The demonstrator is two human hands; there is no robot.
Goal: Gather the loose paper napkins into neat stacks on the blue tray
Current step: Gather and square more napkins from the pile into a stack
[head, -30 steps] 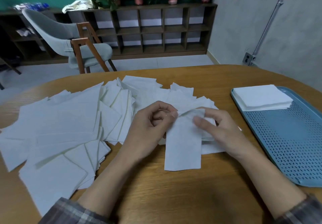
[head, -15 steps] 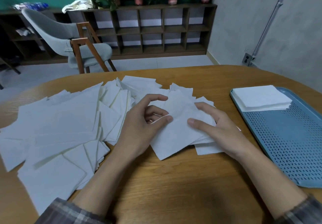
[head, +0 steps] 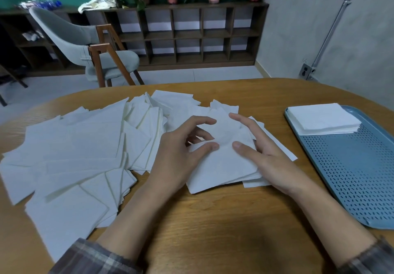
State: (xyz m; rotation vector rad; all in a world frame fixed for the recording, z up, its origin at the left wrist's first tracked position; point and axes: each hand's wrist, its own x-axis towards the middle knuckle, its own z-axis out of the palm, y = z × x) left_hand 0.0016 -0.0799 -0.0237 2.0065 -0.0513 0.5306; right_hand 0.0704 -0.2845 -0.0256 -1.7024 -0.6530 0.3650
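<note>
Obs.: Both hands are meeting over a small bundle of napkins at table centre. The bundle is lying skewed, one corner pointing at the person and resting on the wood.

Left hand: the thumb is pressing the top sheet, the middle fingers are curling in at the bundle's left edge and pinching it, and the index is arching out, spread from the rest.

Right hand: the thumb is lying on the top sheet and the index is stretching over the far edge. The other fingers are going under the paper. It appears to be clasping the right edge, but the hidden fingers cannot be checked.

Key relation: the blue tray is sitting to the right of the bundle, apart from it, long axis running away from the person. The right hand is the nearer one. The bundle is sitting askew to the tray's edges, so it is probably needing a turn and a squaring tap before transfer.

Containers: the tray is holding one squared napkin stack in its far left corner.

Remaining: the loose napkins are fanning in overlapping sheets across the left half of the table, next to the left hand. Judged as an early stage, with most of the paper unsorted.
</note>
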